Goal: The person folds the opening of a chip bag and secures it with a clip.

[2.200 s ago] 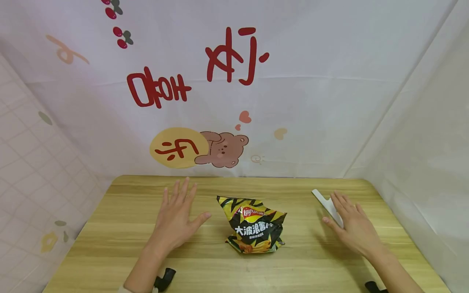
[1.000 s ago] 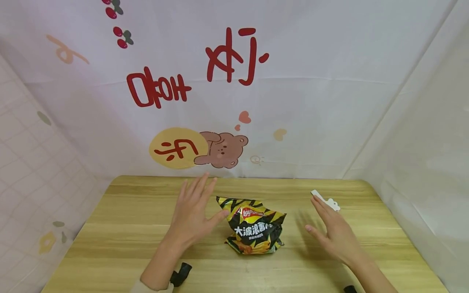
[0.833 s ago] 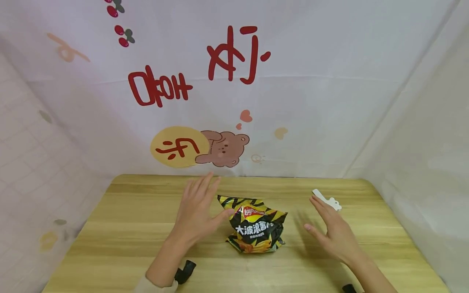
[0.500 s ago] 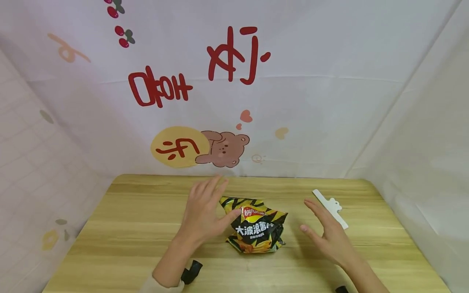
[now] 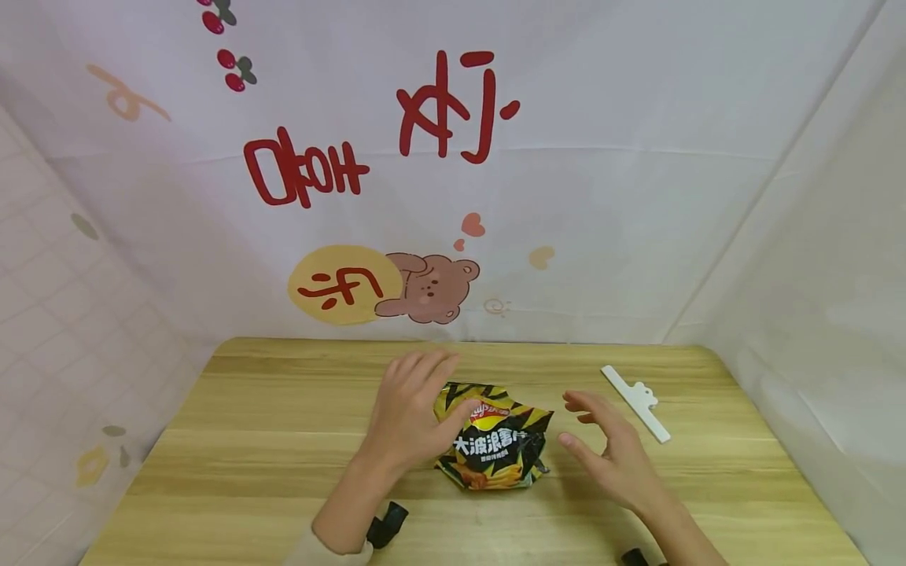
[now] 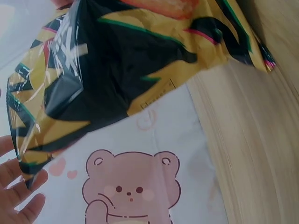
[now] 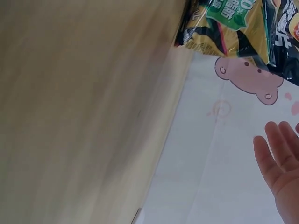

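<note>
Chip bag [image 5: 499, 444]: black and yellow, near the middle of the table [image 5: 269, 409], well apart from its left and right edges, lettered front toward the person
Left hand [image 5: 413, 405]: fingers spread and slightly bent, gripping nothing, covering part of the bag's left side in the head view; whether it touches, I cannot tell
Right hand [image 5: 610, 452]: fingers loosely bent, thumb apart, holding nothing, just beside the bag's right corner
Clip [image 5: 637, 403]: white, lying toward the table's far right corner, beyond the right hand
</note>
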Motion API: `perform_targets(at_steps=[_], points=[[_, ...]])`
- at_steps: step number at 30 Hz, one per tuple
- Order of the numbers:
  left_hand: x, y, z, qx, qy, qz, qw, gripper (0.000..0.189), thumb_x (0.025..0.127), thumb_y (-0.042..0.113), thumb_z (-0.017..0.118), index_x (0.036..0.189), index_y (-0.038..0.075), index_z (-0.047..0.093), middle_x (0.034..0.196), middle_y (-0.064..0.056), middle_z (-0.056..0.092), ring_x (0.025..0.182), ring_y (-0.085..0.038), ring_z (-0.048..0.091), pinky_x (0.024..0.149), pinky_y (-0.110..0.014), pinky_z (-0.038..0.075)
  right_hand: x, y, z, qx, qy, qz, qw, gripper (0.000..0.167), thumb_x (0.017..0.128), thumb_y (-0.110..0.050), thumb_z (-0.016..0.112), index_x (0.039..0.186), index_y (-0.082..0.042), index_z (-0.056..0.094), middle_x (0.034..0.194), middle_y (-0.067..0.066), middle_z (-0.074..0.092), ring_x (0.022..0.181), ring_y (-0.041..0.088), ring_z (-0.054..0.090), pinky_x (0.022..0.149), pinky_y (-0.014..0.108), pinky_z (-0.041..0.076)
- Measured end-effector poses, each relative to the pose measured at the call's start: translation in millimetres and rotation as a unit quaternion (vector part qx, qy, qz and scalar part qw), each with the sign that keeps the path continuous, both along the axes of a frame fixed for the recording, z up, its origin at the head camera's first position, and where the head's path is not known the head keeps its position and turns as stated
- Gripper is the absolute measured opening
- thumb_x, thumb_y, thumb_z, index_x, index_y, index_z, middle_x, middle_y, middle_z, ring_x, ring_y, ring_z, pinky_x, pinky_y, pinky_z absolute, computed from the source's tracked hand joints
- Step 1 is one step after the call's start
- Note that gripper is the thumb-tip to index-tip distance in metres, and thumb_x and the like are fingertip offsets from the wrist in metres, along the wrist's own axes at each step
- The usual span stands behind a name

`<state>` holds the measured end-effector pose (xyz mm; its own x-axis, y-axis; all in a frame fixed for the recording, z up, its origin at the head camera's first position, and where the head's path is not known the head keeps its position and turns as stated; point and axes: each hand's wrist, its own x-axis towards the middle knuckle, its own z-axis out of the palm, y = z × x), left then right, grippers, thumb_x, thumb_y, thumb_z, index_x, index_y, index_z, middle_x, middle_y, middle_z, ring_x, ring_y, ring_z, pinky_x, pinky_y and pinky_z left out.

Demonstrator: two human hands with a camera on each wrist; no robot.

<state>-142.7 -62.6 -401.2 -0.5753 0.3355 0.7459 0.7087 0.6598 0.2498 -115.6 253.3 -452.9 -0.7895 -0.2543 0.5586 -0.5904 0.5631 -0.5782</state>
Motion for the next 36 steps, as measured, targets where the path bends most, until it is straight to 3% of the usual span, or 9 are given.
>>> perform_targets(at_steps=[15, 23, 28, 36], points=[[-0.5, 18.5, -1.3, -0.012, 0.028, -0.02, 0.9993, 0.042, 0.085, 0.033, 0.088, 0.117, 0.008, 0.077, 0.114, -0.005, 0.074, 0.111, -0.025, 0.066, 0.098, -0.044, 0.052, -2.4, -22, 4.0, -0.047, -0.003, 0.021, 0.9987, 0.055, 0.083, 0.005, 0.082, 0.134, -0.01, 0.067, 0.119, 0.002, 0.072, 0.102, 0.017, 0.068, 0.091, 0.019, 0.05], [1.3, 30.0, 2.8, -0.032, 0.011, -0.022, 0.9992, 0.034, 0.09, 0.036, 0.084, 0.112, 0.011, 0.078, 0.108, -0.003, 0.074, 0.107, -0.024, 0.066, 0.096, -0.042, 0.051, -5.5, -29, 4.4, -0.06, -0.009, 0.015, 0.998, 0.043, 0.085, 0.005, 0.081, 0.124, -0.011, 0.072, 0.113, 0.007, 0.075, 0.102, 0.016, 0.068, 0.092, 0.019, 0.049], [2.3, 34.8, 1.3, -0.03, -0.009, -0.023, 0.9992, 0.031, 0.092, 0.033, 0.083, 0.113, 0.011, 0.076, 0.108, -0.003, 0.076, 0.106, -0.024, 0.067, 0.098, -0.043, 0.051, -6.8, -30, 4.4, -0.056, -0.035, -0.003, 0.9978, 0.034, 0.088, 0.002, 0.08, 0.118, -0.013, 0.074, 0.11, -0.001, 0.075, 0.1, 0.013, 0.067, 0.089, 0.021, 0.051], [0.9, 39.2, -2.9, -0.019, 0.002, -0.026, 0.9995, 0.022, 0.091, 0.021, 0.083, 0.109, 0.011, 0.075, 0.105, -0.002, 0.076, 0.103, -0.023, 0.067, 0.095, -0.042, 0.052, -7.4, -29, 5.3, -0.055, -0.049, -0.011, 0.9973, 0.029, 0.088, 0.003, 0.08, 0.113, -0.011, 0.076, 0.105, -0.005, 0.075, 0.096, 0.011, 0.067, 0.085, 0.028, 0.054]])
